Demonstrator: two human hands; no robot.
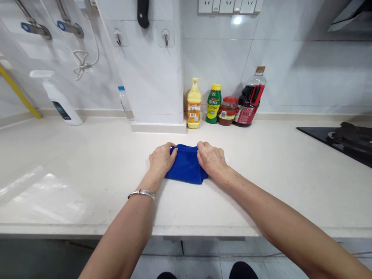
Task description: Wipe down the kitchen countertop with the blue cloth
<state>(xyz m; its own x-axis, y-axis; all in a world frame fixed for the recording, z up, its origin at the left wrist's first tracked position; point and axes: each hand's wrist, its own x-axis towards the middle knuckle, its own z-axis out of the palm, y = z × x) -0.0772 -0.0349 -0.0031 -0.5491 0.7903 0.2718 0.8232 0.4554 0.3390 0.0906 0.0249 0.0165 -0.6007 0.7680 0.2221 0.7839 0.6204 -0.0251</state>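
Observation:
A blue cloth [186,164], folded into a small flat piece, lies on the white countertop [116,209] in the middle of the head view. My left hand [162,158] pinches its far left corner between thumb and fingers. On the opposite side, my right hand [211,158] is closed on the far right corner, its fingertips partly hidden. The near edge of the cloth rests flat on the counter, with a layer showing at the near right corner.
Along the wall stand a white spray bottle [62,100], a clear bottle [125,104], a yellow pump bottle [194,104], a green bottle [214,104], a red-lidded jar [228,111] and a large dark sauce bottle [250,99]. A black stove [345,139] is at right.

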